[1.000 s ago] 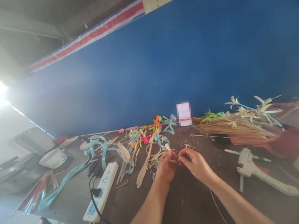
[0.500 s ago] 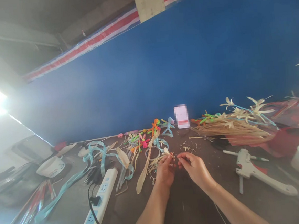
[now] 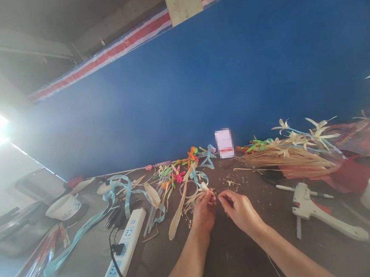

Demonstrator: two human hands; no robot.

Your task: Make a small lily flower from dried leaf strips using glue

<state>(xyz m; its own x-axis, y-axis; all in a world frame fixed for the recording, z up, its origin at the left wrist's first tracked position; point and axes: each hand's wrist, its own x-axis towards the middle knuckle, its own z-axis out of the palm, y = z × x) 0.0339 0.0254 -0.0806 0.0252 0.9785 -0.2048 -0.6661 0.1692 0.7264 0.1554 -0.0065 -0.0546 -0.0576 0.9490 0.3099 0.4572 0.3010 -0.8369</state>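
The flower (image 3: 204, 187) – pale and small – is at the fingertips of the left hand (image 3: 205, 207), above the worktop (image 3: 237, 258). The left grip is narrow and holds the flower with its petals pointing up and away from the palm; this hold presumably leaves the petals unpressed and the base accessible to the other hand.

The right hand (image 3: 240, 209) is just beside the left, apart from it. Its grip is narrow, thumb and forefinger close together; whether a fine piece lies between them cannot be told. Placing both hands together likely suits small parts.

Scraps (image 3: 230, 182) lie just beyond the fingers, probably trimmings left within the work zone. Long dry strips (image 3: 178, 218) lie near the left hand, plausibly for short reach.

The glue gun (image 3: 319, 215) lies on the right, handle toward the near side – an orientation that appears to suit the right hand. The power strip (image 3: 127, 249), with one black plug inserted, lies on the left, apart from the hands. Stemmed flowers (image 3: 321, 133) rest on the straw bundle (image 3: 289, 159) at the far right, which may protect their petals.
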